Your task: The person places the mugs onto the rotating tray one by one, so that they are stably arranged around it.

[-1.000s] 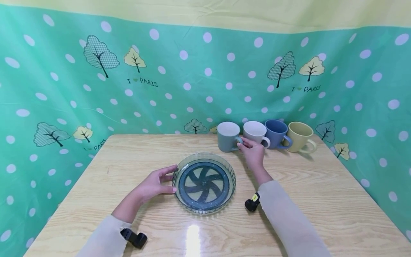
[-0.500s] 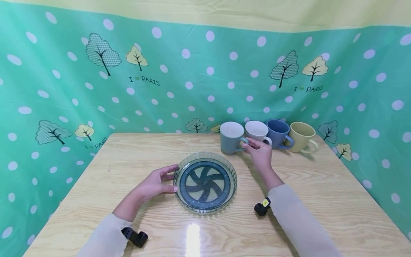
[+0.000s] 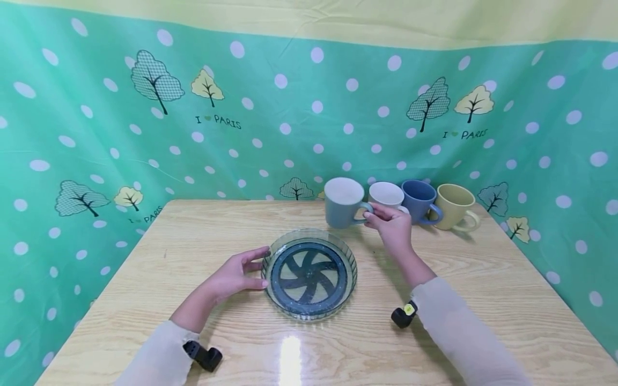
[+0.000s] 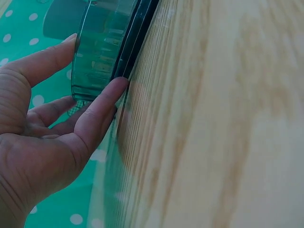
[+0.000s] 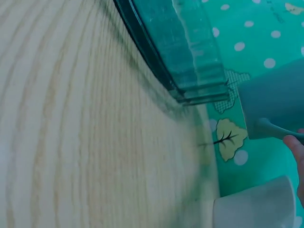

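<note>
In the head view my right hand (image 3: 392, 228) pinches the handle of a grey-blue mug (image 3: 340, 208). In the right wrist view that mug (image 5: 278, 97) hangs off the tabletop, and only fingertips (image 5: 295, 145) of the hand show. A round, clear fluted glass dish (image 3: 348, 300) stands mid-table, with a dark blue ring and curved spokes at its base. Against its left side rests my left hand (image 3: 235, 276), thumb and fingers spread and fairly straight. The left wrist view has those fingers (image 4: 102, 107) touching the side of the dish (image 4: 102, 52).
Right of the held mug, a white mug (image 3: 384, 194), a blue mug (image 3: 418, 199) and a yellow mug (image 3: 454, 203) stand in a row at the back of the wooden table (image 3: 203, 225). A green dotted curtain (image 3: 260, 107) hangs behind and beside the table.
My right hand has taken the grey-blue mug by its handle, shifted it slightly away from the white mug and lifted it a little. My left hand and the dish have stayed put.
</note>
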`<state>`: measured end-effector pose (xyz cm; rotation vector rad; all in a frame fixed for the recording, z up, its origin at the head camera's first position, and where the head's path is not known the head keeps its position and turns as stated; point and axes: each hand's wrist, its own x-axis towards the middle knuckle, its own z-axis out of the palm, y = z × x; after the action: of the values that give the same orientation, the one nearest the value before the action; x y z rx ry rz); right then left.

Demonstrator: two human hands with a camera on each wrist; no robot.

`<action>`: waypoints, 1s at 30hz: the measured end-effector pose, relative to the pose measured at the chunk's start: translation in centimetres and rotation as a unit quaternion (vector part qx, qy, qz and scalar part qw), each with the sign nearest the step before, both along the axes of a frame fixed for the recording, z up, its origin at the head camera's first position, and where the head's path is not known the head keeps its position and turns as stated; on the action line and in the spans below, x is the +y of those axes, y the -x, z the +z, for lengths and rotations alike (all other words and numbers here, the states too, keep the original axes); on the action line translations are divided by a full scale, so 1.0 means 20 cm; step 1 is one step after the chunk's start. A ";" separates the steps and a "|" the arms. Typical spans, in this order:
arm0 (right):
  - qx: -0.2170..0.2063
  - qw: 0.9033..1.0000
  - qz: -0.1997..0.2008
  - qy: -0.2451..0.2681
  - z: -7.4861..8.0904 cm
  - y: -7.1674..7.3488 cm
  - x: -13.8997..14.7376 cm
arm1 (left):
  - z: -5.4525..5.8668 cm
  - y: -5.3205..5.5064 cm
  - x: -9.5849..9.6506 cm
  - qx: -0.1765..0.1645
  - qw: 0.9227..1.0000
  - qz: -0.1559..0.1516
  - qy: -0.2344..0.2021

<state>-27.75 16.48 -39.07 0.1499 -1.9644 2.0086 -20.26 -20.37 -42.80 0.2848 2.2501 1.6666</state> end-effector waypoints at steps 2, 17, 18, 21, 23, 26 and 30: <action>0.004 1.000 0.009 0.001 0.02 -0.01 0.00 | 0.00 0.00 0.00 -0.001 1.000 0.000 -0.001; -0.021 0.996 0.076 -0.034 0.12 -0.09 -0.03 | 0.00 0.00 0.00 -0.003 1.000 -0.002 -0.013; -0.032 0.996 0.079 -0.040 0.12 -0.10 -0.03 | 0.00 0.00 0.00 -0.002 1.000 -0.002 -0.014; -0.061 0.993 0.089 -0.050 0.13 -0.11 -0.04 | 0.00 0.00 0.01 -0.002 1.000 -0.002 -0.015; -0.073 0.992 0.094 -0.048 0.13 -0.12 -0.04 | 0.00 0.00 0.01 -0.001 1.000 -0.001 -0.014; -0.075 0.991 0.097 -0.045 0.12 -0.13 -0.06 | 0.00 0.00 0.01 0.000 1.000 -0.002 -0.011; -0.069 0.992 0.097 -0.047 0.09 -0.14 -0.08 | 0.00 0.00 0.01 0.001 1.000 -0.002 -0.004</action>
<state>-25.04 14.95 -37.28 0.2386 -2.2082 2.0970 -20.24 -20.21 -42.80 0.2933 2.2437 1.6745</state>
